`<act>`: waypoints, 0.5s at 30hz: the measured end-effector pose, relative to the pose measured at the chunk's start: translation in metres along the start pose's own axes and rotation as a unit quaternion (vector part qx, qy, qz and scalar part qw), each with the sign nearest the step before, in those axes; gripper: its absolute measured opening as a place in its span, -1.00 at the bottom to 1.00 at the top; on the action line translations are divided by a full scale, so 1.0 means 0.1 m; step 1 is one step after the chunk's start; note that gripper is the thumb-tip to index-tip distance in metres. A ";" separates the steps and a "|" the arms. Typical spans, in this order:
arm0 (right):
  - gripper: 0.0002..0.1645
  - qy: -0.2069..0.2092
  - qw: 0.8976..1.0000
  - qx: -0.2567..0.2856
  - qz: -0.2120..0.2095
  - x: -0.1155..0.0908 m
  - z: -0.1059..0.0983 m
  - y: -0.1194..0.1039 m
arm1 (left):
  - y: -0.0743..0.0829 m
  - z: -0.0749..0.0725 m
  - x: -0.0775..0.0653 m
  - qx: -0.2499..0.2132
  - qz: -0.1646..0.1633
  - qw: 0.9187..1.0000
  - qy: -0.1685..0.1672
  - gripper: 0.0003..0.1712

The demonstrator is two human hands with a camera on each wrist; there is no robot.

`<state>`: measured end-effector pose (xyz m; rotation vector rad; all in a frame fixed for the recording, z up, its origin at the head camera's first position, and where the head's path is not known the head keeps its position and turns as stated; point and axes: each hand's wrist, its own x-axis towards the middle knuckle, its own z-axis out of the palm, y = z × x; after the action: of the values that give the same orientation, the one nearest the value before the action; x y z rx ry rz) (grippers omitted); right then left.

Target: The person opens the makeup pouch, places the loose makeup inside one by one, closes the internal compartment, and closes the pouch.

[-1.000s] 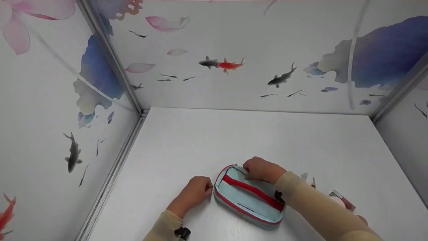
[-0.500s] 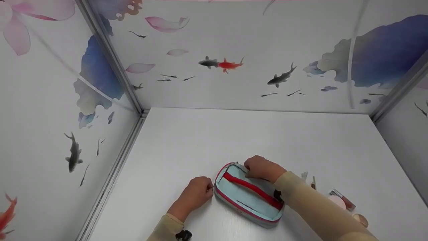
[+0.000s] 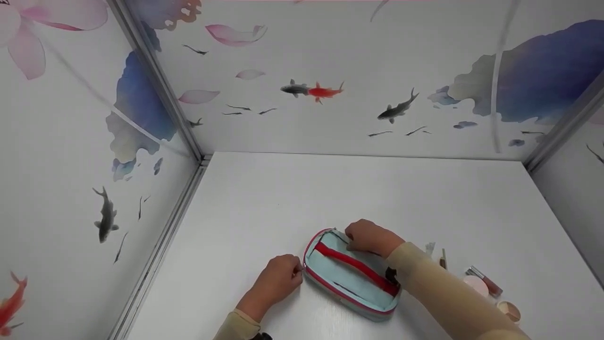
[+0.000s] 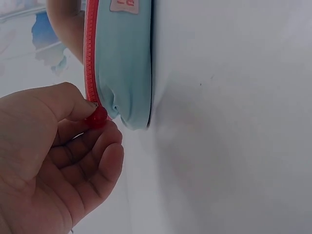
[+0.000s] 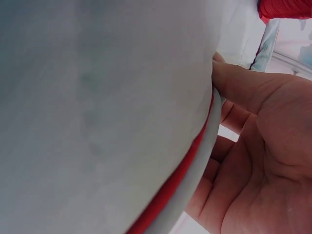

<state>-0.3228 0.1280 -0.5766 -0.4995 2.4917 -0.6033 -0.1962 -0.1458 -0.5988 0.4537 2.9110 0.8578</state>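
Observation:
A light blue zip pouch (image 3: 330,270) with red piping and a red carry strap (image 3: 356,267) lies on the white table. At its left end, my left hand (image 3: 277,277) pinches a red zipper pull (image 4: 97,118) between thumb and index finger; the other fingers curl below it. The red zipper teeth (image 4: 89,53) run up the pouch's side in the left wrist view. My right hand (image 3: 370,237) reaches over to the far side and pinches the pouch's edge. In the right wrist view, the thumb presses on the fabric beside the red piping (image 5: 170,187).
Right of the pouch, partly behind the right sleeve (image 3: 448,288), lie a lip gloss tube (image 3: 486,281), a pink round item (image 3: 476,285), a round compact-like item (image 3: 509,311) and a thin stick (image 3: 443,259). Printed panels wall the table at the back and sides.
My left hand has shifted slightly toward the near side with the zipper pull. The right hand keeps its hold on the far edge, nearly unmoved.

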 end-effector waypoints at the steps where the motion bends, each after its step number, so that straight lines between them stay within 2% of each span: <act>1: -0.70 0.001 1.000 0.002 0.001 0.00 0.00 0.00 | 0.01 0.01 0.00 0.001 0.000 1.000 0.002 -0.93; 3: -0.68 0.002 1.000 0.007 0.004 0.01 -0.01 0.01 | 0.02 0.01 -0.01 0.002 0.000 1.000 0.004 -0.93; 10: -0.81 -0.001 1.000 -0.017 -0.006 0.05 0.01 0.02 | 0.05 0.04 -0.05 -0.001 0.014 1.000 0.025 -0.90; 15: -0.75 0.003 1.000 -0.016 0.004 0.04 0.00 0.03 | 0.08 0.07 -0.04 -0.008 0.006 1.000 0.018 -0.90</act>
<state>-0.3262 0.1286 -0.5794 -0.5015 2.5113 -0.5630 -0.1893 -0.1366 -0.6002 0.4604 2.9347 0.9005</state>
